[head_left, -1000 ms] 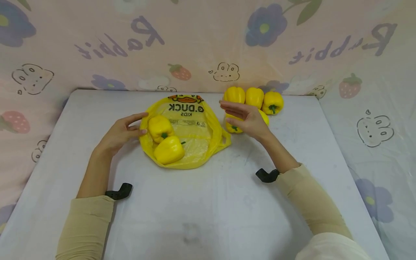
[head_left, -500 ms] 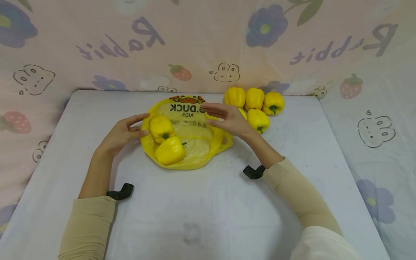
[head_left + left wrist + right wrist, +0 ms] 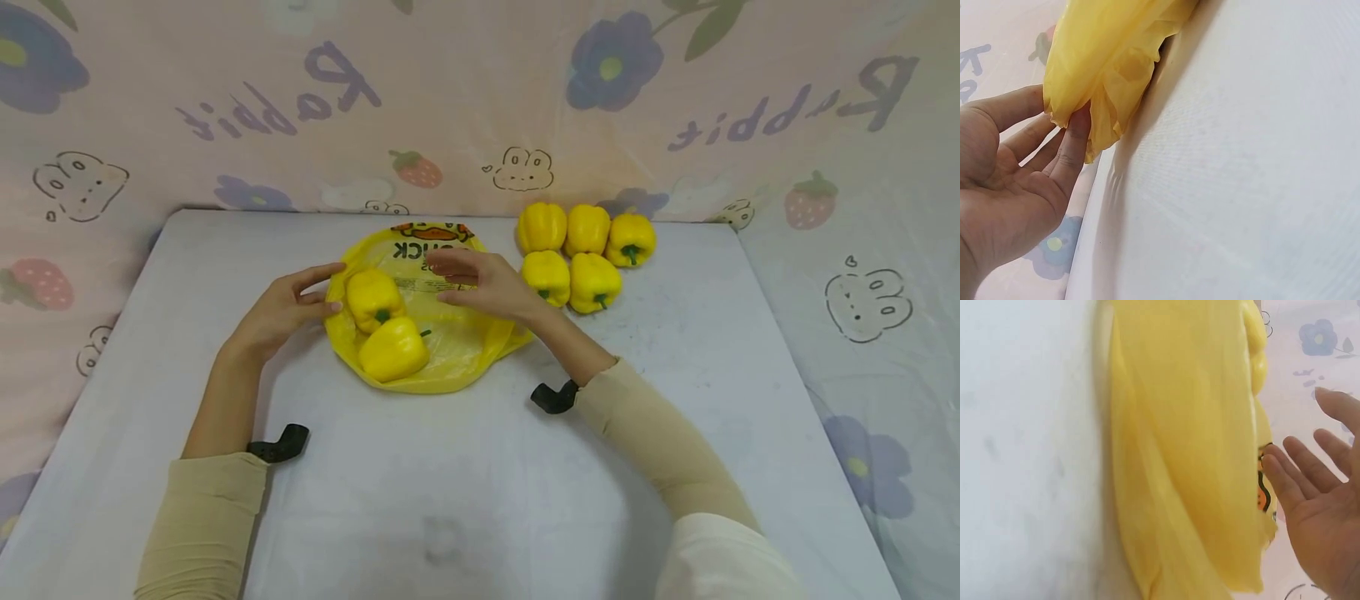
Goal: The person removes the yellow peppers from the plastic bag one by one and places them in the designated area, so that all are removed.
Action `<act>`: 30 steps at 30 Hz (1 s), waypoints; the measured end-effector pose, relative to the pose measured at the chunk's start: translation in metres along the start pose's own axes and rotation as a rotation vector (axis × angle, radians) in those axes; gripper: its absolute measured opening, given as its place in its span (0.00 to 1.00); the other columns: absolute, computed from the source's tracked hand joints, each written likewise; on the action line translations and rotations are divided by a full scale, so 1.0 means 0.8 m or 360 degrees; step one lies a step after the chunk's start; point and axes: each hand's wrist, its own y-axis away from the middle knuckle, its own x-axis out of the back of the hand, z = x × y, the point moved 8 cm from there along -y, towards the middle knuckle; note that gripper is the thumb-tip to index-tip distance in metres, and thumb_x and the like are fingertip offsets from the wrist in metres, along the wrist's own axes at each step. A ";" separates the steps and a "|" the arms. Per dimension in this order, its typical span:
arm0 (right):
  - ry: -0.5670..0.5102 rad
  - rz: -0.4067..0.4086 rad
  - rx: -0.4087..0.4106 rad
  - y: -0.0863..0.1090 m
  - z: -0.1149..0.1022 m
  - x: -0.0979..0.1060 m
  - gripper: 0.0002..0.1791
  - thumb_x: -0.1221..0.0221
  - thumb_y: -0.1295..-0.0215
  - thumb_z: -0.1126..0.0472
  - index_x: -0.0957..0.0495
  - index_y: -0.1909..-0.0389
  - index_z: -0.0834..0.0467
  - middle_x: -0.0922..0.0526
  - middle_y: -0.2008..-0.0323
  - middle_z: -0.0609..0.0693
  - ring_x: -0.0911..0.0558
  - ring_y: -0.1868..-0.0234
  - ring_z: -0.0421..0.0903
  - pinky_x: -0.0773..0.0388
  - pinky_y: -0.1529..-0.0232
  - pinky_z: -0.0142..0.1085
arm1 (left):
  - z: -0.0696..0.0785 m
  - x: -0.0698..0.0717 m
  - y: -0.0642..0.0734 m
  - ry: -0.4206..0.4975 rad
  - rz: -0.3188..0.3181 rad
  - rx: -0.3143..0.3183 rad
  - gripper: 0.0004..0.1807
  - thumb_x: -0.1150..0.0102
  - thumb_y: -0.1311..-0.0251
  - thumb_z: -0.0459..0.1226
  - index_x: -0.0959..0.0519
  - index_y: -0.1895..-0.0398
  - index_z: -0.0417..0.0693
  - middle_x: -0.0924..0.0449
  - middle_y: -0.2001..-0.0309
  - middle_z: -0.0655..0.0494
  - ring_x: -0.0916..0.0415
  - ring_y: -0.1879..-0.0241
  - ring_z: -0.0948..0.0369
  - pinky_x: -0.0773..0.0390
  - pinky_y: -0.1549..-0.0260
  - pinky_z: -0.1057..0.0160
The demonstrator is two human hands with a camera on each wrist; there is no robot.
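Observation:
A yellow plastic bag (image 3: 457,350) printed with a duck and lettering lies spread on the table, its mouth facing up. Two yellow bell peppers, one farther back (image 3: 373,293) and one nearer (image 3: 393,350), sit in its left side. My left hand (image 3: 281,310) pinches the bag's left rim; in the left wrist view the thumb and fingers (image 3: 1072,147) meet at the gathered yellow film. Over the bag's right half hovers my right hand (image 3: 491,287), fingers extended, holding nothing. It hides part of the lettering.
Several more yellow bell peppers (image 3: 588,229) stand in two rows at the back right of the white table (image 3: 450,500). A printed cloth (image 3: 480,100) with rabbits and flowers hangs behind the table's back edge.
From near the peppers at the right, my right hand has moved left over the bag, with nothing in it. The left hand stays at the bag's rim.

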 end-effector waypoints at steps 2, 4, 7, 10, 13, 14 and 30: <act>0.0006 -0.0034 -0.0018 -0.007 0.002 -0.008 0.33 0.35 0.34 0.61 0.33 0.30 0.61 0.27 0.34 0.59 0.26 0.35 0.55 0.28 0.38 0.37 | -0.001 0.001 0.000 -0.0019 -0.0002 0.0013 0.35 0.37 0.34 0.35 0.36 0.25 0.55 0.49 0.22 0.54 0.35 0.32 0.51 0.25 0.49 0.72; -0.0012 -0.0057 -0.0039 -0.014 0.004 -0.016 0.34 0.35 0.34 0.61 0.34 0.29 0.61 0.28 0.34 0.58 0.26 0.36 0.56 0.28 0.39 0.38 | -0.003 0.001 0.001 -0.0033 -0.0004 0.0028 0.35 0.37 0.34 0.35 0.37 0.25 0.56 0.49 0.22 0.54 0.35 0.32 0.51 0.25 0.49 0.70; -0.0003 -0.0085 -0.0080 -0.023 0.007 -0.024 0.34 0.35 0.33 0.60 0.35 0.28 0.60 0.29 0.33 0.59 0.25 0.36 0.55 0.26 0.40 0.37 | -0.005 0.001 -0.001 -0.0060 -0.0014 0.0042 0.36 0.37 0.34 0.37 0.38 0.24 0.57 0.49 0.22 0.54 0.34 0.32 0.51 0.25 0.47 0.67; 0.0016 -0.0129 -0.0162 -0.032 0.013 -0.034 0.35 0.36 0.33 0.59 0.37 0.27 0.58 0.31 0.32 0.60 0.25 0.37 0.53 0.27 0.41 0.34 | -0.004 0.001 -0.003 -0.0070 -0.0016 0.0043 0.36 0.37 0.34 0.37 0.38 0.24 0.58 0.49 0.22 0.54 0.33 0.33 0.52 0.25 0.46 0.67; 0.0046 -0.0173 -0.0258 -0.039 0.019 -0.043 0.37 0.36 0.32 0.55 0.39 0.26 0.55 0.32 0.31 0.58 0.25 0.36 0.51 0.28 0.40 0.32 | -0.003 0.000 -0.005 -0.0056 -0.0014 0.0048 0.35 0.37 0.34 0.37 0.37 0.25 0.57 0.47 0.23 0.53 0.31 0.35 0.52 0.24 0.48 0.68; 0.0046 -0.0183 -0.0292 -0.041 0.021 -0.046 0.37 0.36 0.32 0.53 0.40 0.25 0.53 0.32 0.30 0.56 0.26 0.36 0.50 0.29 0.40 0.32 | -0.002 0.000 -0.006 -0.0062 -0.0013 0.0047 0.35 0.37 0.34 0.37 0.37 0.25 0.57 0.47 0.23 0.53 0.31 0.35 0.53 0.24 0.49 0.69; 0.0358 -0.0256 -0.0535 -0.067 0.035 -0.080 0.46 0.42 0.35 0.35 0.49 0.22 0.45 0.33 0.29 0.50 0.32 0.32 0.44 0.36 0.32 0.40 | -0.001 0.000 -0.006 -0.0080 -0.0023 0.0040 0.35 0.37 0.34 0.38 0.38 0.24 0.57 0.48 0.23 0.53 0.34 0.32 0.52 0.26 0.44 0.65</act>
